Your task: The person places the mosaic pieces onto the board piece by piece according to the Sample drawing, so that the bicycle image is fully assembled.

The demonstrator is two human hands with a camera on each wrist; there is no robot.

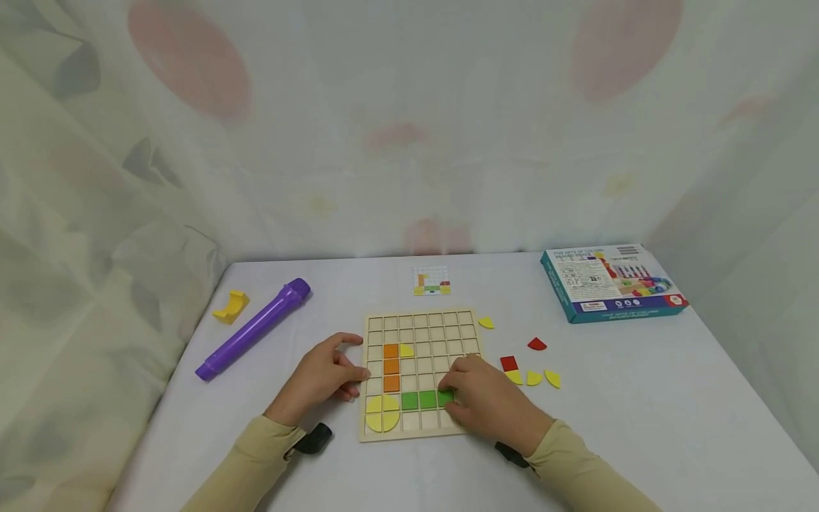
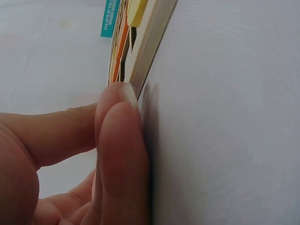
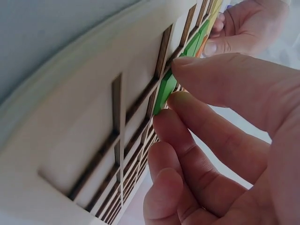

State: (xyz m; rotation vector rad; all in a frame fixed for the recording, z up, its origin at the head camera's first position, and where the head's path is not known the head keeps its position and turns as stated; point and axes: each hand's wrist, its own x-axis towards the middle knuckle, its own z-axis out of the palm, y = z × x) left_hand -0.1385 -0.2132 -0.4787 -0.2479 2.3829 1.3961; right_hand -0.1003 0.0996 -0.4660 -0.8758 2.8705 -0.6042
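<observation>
A pale wooden grid board [image 1: 441, 359] lies on the table. Three orange squares [image 1: 391, 366] stand in a column on it, a yellow quarter-circle [image 1: 406, 350] beside the top one. Several yellow quarter-circles [image 1: 382, 414] form a round shape at the lower left. My right hand [image 1: 489, 402] pinches a green square tile [image 3: 163, 89] between thumb and fingers, at the right end of a row with two other green squares [image 1: 419, 400]. My left hand [image 1: 323, 373] touches the board's left edge with thumb and index finger; in the left wrist view, fingertips [image 2: 122, 126] meet that edge.
Right of the board lie a red square [image 1: 508, 363], a red quarter-circle [image 1: 537, 344] and several yellow quarter-circles [image 1: 552, 378]. A pattern card [image 1: 431, 280] is behind the board. A box [image 1: 614, 282] stands back right; a purple tube [image 1: 252, 329] and yellow piece [image 1: 231, 306] lie left.
</observation>
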